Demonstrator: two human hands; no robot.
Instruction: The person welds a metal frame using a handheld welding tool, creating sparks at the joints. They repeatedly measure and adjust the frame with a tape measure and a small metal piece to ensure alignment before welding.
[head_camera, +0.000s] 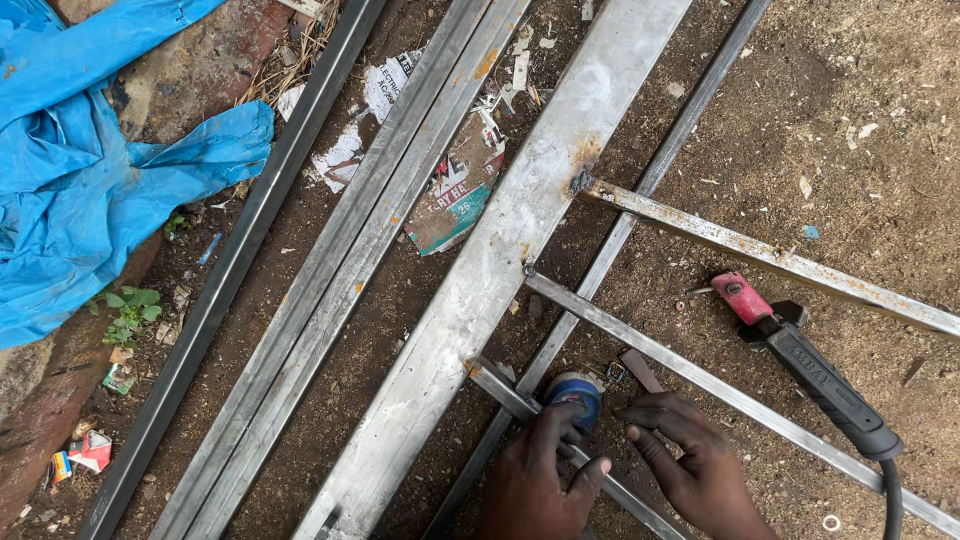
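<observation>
Both hands work low against the wide flat bar (480, 270), the broad steel length running diagonally over the dirt. The left hand (535, 485) presses down on a thin bar (505, 390) welded off the wide bar's right edge, its fingers spread over a small blue round piece (575, 390) lying there; its grip is closed down on that piece rather than wrapped round it. The right hand (695, 470), just right of the left, rests fingertips on the ground beside a small brown block (640, 370); whether it pinches anything I cannot tell.

Further right of the wide bar lies a red-headed tool (800, 365) with a black handle and cable, untouched. Two more thin bars (760, 255) branch off the wide bar, rusty at the joints.

The steel looks stiff, heavy and rough-edged; the blue piece seems light and best held by its rim.
</observation>
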